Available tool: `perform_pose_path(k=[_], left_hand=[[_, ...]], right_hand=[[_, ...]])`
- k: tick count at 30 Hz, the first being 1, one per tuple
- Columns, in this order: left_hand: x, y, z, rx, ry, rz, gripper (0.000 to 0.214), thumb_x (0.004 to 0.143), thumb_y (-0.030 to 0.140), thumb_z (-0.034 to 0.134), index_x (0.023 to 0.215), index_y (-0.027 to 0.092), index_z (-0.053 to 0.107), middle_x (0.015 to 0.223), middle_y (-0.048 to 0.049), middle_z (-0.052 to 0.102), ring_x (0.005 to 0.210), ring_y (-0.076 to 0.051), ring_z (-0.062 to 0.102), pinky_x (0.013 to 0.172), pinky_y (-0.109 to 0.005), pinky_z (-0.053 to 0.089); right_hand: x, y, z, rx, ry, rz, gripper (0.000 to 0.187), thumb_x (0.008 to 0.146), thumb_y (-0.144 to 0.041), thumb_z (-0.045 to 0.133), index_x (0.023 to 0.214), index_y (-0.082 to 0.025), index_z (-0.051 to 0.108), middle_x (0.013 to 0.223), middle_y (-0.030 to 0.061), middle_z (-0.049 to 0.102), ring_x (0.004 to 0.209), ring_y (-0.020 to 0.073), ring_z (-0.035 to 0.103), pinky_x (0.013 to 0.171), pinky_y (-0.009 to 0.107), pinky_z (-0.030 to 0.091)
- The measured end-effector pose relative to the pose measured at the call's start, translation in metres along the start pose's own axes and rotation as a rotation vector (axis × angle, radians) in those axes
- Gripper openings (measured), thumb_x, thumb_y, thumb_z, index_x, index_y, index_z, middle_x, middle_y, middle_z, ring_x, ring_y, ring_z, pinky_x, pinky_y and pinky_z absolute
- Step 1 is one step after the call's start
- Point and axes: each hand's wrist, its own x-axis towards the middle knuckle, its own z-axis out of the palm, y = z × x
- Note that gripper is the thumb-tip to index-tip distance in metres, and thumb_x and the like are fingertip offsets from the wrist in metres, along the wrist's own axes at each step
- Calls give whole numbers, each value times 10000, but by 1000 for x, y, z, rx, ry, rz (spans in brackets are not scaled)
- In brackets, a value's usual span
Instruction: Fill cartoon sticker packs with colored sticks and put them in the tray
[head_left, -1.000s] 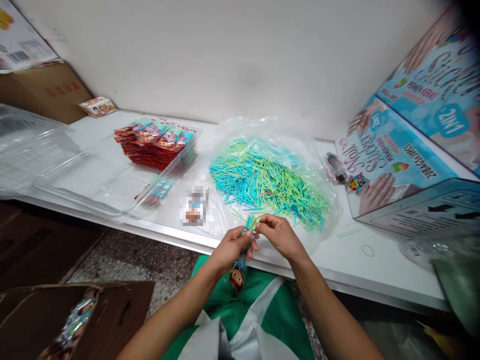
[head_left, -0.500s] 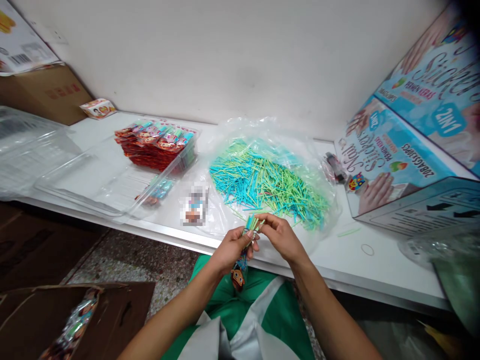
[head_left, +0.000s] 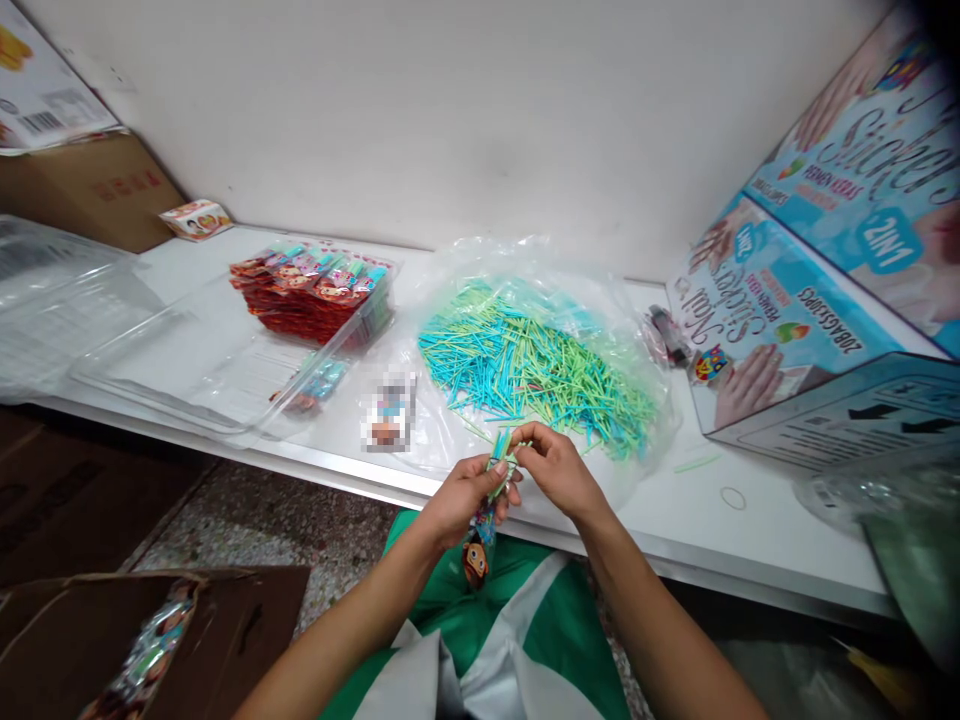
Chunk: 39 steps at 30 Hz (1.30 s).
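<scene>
My left hand (head_left: 459, 497) is closed round a small printed packet (head_left: 477, 548) with a cartoon figure at its lower end. A few blue and green sticks (head_left: 500, 449) poke out of the packet's top. My right hand (head_left: 551, 468) pinches those sticks at the packet's mouth, fingers pressed together. Both hands hover over the front edge of the white table (head_left: 757, 535). Just behind them lies a big pile of blue and green sticks (head_left: 532, 368) on a clear plastic bag (head_left: 637, 300).
A clear tray (head_left: 187, 365) at the left holds a stack of red packets (head_left: 307, 290). Blue sticker boxes (head_left: 795, 330) stand at the right, a cardboard box (head_left: 90, 185) at the far left. Another cardboard box (head_left: 112, 630) with packets sits on the floor.
Both hands shifted slightly up and toward the pile. The right hand's fingers closed further over the sticks at the packet's mouth.
</scene>
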Motion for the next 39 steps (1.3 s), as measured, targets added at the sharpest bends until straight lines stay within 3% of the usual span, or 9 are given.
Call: perform_pose_path(k=[4,11,17,21,26,31,39], left_hand=[[1,-1,1,-4,11,-7,349,775,443,577,854,103,577,646,-32,598,429,-77,478,428,-200,361],[1,0,-1,28,3,-15,366,759,456,587,845,101,590,643,-34,603,426,-76,486,421,-196,358],[0,-1,0,43,-18,-19,397,735,484,603,843,103,590,648,-36,608,431,-79,494,432,-202,369],[0,-1,0,26,-29,-24,417,736,495,598,872,100,592,634,-32,603,427,-83,496,435,-206,375],[1,-1,-2,11,-41,-11,384,753,463,596,873,98,593,640,-34,604,435,-86,504,442,-206,379],[0,-1,-3,7,-61,-8,388,763,472,584,881,102,597,639,-36,607,438,-88,507,447,-206,382],[-1,2,-2,-19,-84,-34,391,747,479,600,854,103,595,655,-51,623,436,-89,514,444,-204,389]], right_hand=[[-1,-3,1,-1,-6,3,183,749,-193,494,918,-181,562,754,-11,597,592,106,548,581,241,447],[-1,-6,0,-9,-7,-35,156,776,-320,553,849,-183,568,717,-12,580,592,108,531,561,241,435],[0,-1,2,0,15,-19,80,746,-218,507,813,-190,542,674,-30,536,563,99,511,518,218,429],[-1,-2,3,38,-16,6,179,747,-172,458,892,-197,559,709,-32,542,541,91,506,524,223,435],[-4,-6,1,-40,-45,-44,146,776,-229,507,877,-186,604,749,-11,584,617,113,541,603,243,448],[-4,-2,2,-40,-17,-24,191,784,-325,550,898,-185,614,715,-9,584,557,110,527,550,242,440],[-4,-3,3,17,-26,13,283,753,-260,540,1020,-197,609,805,8,613,571,111,545,552,245,471]])
